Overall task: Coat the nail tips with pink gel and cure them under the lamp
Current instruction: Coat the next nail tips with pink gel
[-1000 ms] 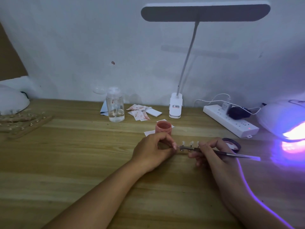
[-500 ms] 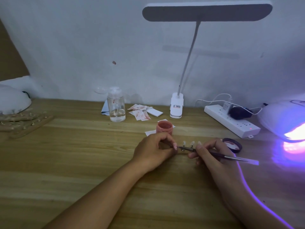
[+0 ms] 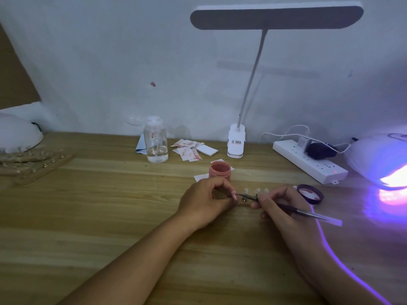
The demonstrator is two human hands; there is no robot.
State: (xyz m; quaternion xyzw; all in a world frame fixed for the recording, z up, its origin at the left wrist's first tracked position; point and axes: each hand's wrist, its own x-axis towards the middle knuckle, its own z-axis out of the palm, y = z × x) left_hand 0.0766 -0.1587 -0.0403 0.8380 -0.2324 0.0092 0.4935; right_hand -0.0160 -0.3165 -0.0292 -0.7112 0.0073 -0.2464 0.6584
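A strip of pale nail tips (image 3: 256,191) lies on the wooden table between my hands. My left hand (image 3: 204,202) pinches the strip's left end. My right hand (image 3: 278,204) grips a thin dark brush (image 3: 299,211) like a pen, its tip resting at the leftmost nail tip beside my left thumb. An open jar of pink gel (image 3: 220,171) stands just behind my left hand, and its dark lid (image 3: 310,193) lies to the right of my right hand. The curing lamp (image 3: 383,164) glows purple at the far right edge.
A white desk lamp (image 3: 236,143) stands by the wall, with a clear bottle (image 3: 156,143) and stained wipes (image 3: 189,149) to its left. A white power strip (image 3: 308,165) lies at the back right. Wooden strips with more nail tips (image 3: 33,165) sit far left.
My right hand has slid the brush slightly left along the strip, toward my left thumb. My left hand has stayed in place.
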